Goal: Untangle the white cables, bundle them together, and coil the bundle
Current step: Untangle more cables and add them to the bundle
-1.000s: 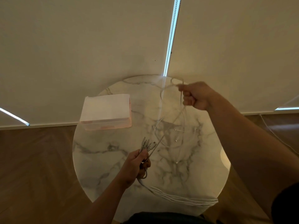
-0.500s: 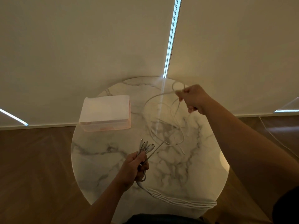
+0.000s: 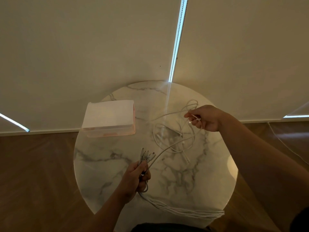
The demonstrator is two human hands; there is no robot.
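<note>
Cables (image 3: 184, 211) gripped in both hands over a round marble table (image 3: 103, 164).
Plug ends fan above the left hand (image 3: 136, 177), its fist clamped round the bundle, and strands trail off the near edge. The right hand (image 3: 206, 118) pinches one strand. A loose tangle lies between them.

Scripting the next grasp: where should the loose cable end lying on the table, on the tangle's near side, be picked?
I'd pinch the loose cable end just behind its connector, coming from above on the near right side: that stretch lies straight and alone on the table, while the tangle crowds its far side.
</note>
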